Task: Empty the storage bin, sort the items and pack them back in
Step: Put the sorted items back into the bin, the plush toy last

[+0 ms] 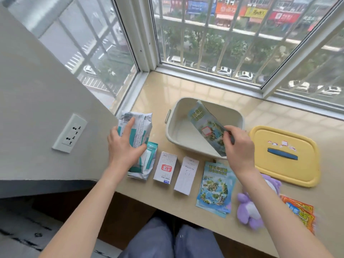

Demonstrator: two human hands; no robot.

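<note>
The beige storage bin [175,120] stands open on the stone sill, and nothing else shows inside it. My right hand [238,146] pinches a blue-green map leaflet [206,125] that slants down into the bin. My left hand [124,144] grips a white-and-teal soft pack [138,127] at the sill's left end, above more teal packs [150,159]. Laid out along the front are two white boxes [165,168] [186,175], a stack of map leaflets [216,187], a purple plush toy [249,207] and orange packets [301,213].
The bin's yellow lid [286,155] with a blue handle lies to the right of the bin. A grey wall with a socket [69,133] flanks the sill on the left. Barred windows close off the back. My knees are below the sill's front edge.
</note>
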